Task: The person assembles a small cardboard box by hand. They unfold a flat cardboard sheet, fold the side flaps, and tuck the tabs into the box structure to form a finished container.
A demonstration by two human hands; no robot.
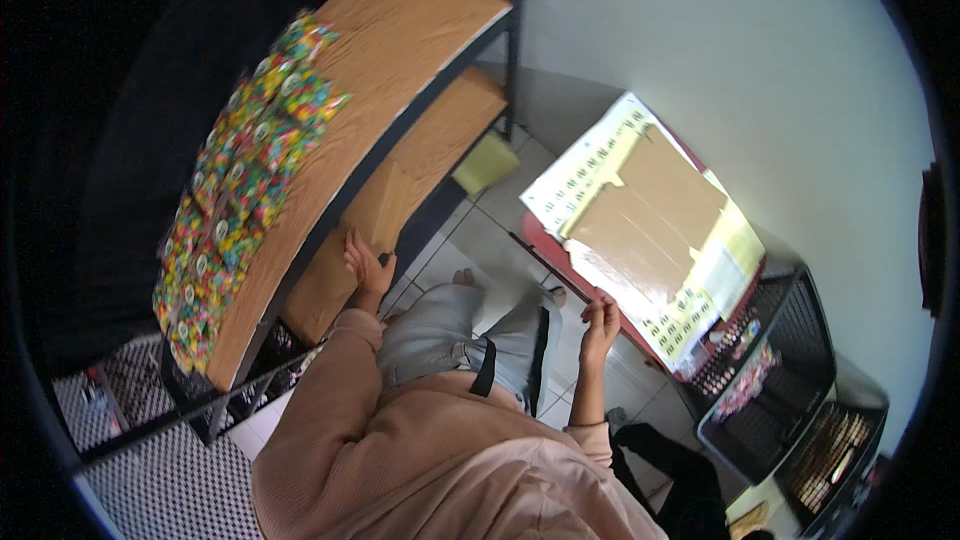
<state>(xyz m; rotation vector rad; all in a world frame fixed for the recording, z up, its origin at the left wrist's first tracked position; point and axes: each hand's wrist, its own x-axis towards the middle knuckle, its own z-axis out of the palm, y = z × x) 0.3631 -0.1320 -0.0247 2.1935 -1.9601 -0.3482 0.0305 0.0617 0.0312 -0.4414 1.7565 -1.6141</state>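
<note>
My left hand (368, 268) is at the lower wooden shelf, its fingers stretched out against or just over a brown cardboard box (382, 205). A small dark spot shows by its thumb; I cannot make out what it is. My right hand (600, 320) is loosely bent with the fingers apart, beside the near edge of a red stand (545, 240). Nothing shows in that hand. On the stand lie white and yellow printed sheets (590, 165), with a flat brown cardboard piece (650, 210) on top of them.
Clear bags of colourful sweets (240, 190) cover the left side of the upper wooden shelf (400, 15). Black baskets (775, 395) with small packets stand at the right. A yellowish sheet (487, 165) is near the shelf's far end. Another person's dark-clothed leg (680, 460) is at lower right.
</note>
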